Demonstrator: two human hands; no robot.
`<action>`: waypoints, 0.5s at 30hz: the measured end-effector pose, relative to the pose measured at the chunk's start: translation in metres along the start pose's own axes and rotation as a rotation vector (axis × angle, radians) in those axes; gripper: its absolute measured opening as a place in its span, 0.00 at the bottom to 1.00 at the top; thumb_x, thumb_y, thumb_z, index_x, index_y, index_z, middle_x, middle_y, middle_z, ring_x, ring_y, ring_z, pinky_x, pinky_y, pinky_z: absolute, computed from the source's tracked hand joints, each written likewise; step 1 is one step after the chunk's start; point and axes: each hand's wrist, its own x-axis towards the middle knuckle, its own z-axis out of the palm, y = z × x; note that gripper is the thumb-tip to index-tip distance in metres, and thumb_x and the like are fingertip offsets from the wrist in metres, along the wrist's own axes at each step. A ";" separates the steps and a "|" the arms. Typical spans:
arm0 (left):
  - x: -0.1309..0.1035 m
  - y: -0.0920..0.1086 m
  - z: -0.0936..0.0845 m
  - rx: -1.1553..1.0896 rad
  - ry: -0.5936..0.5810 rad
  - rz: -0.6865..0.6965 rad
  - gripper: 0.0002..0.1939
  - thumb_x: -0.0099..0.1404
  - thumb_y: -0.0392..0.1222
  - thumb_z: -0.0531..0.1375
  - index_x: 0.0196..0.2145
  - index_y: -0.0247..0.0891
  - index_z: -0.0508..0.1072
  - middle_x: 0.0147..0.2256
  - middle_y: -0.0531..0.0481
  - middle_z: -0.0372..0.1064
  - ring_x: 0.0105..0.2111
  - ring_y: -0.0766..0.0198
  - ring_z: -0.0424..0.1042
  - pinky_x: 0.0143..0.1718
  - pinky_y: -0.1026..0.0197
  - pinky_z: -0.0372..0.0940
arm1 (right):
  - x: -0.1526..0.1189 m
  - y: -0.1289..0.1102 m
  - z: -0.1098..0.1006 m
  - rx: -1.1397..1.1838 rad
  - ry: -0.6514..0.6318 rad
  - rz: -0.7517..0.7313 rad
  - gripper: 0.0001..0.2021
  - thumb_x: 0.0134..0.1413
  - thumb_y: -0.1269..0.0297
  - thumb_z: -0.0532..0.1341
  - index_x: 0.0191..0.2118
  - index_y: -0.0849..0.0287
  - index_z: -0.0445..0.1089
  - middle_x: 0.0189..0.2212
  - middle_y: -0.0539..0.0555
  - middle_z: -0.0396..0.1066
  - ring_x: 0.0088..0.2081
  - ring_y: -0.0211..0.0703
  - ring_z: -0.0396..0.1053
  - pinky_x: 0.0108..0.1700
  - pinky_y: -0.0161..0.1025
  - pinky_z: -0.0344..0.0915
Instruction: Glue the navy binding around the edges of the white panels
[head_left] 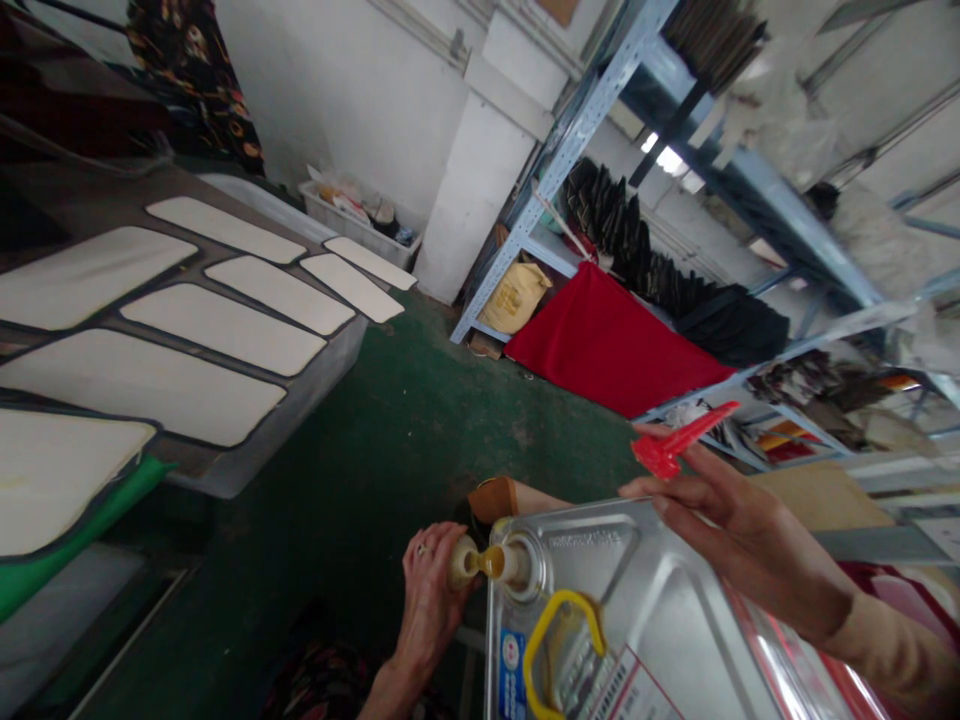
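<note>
A large silver metal can (645, 590) with a yellow handle (530, 665) lies tilted at the lower right. From its spout (519, 563) a yellowish liquid (491, 562) runs into the mouth of a small pale bottle (461, 563). My left hand (433, 580) is wrapped round that bottle, close to the spout. On the can's upper edge rests my right hand (720, 510), which also holds a red plastic nozzle cap (675, 445) between its fingers.
Cream panels with dark edges (225, 325) lie on a grey table (300, 400) at the left. Blue metal shelving (570, 150) with a red cloth (607, 340) and dark stacked pieces stands at the right. A white bin (360, 230) sits by the wall.
</note>
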 end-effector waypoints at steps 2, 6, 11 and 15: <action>0.000 0.000 0.000 0.007 0.013 0.001 0.24 0.54 0.38 0.62 0.49 0.40 0.65 0.47 0.43 0.69 0.50 0.50 0.65 0.53 0.44 0.54 | 0.000 0.000 0.000 0.026 -0.009 0.005 0.23 0.59 0.62 0.53 0.60 0.55 0.53 0.36 0.56 0.78 0.39 0.46 0.76 0.43 0.36 0.72; 0.000 0.000 -0.001 0.025 0.012 -0.005 0.23 0.53 0.39 0.62 0.48 0.40 0.66 0.46 0.44 0.69 0.49 0.50 0.66 0.52 0.45 0.56 | 0.001 0.001 -0.002 0.017 -0.034 0.008 0.24 0.59 0.62 0.53 0.60 0.56 0.52 0.37 0.58 0.78 0.39 0.46 0.76 0.44 0.37 0.72; 0.000 -0.001 -0.002 0.024 -0.006 -0.011 0.23 0.54 0.41 0.62 0.48 0.40 0.67 0.46 0.44 0.69 0.49 0.50 0.66 0.52 0.45 0.56 | 0.002 0.000 -0.004 -0.024 -0.043 0.001 0.23 0.60 0.62 0.52 0.60 0.55 0.51 0.37 0.57 0.77 0.40 0.46 0.76 0.48 0.39 0.69; 0.000 0.000 -0.001 0.016 0.005 -0.010 0.23 0.53 0.42 0.62 0.48 0.40 0.67 0.47 0.44 0.69 0.49 0.49 0.66 0.52 0.45 0.56 | 0.001 0.001 -0.003 -0.024 -0.049 -0.004 0.24 0.60 0.62 0.52 0.61 0.55 0.50 0.38 0.56 0.77 0.40 0.45 0.76 0.47 0.38 0.70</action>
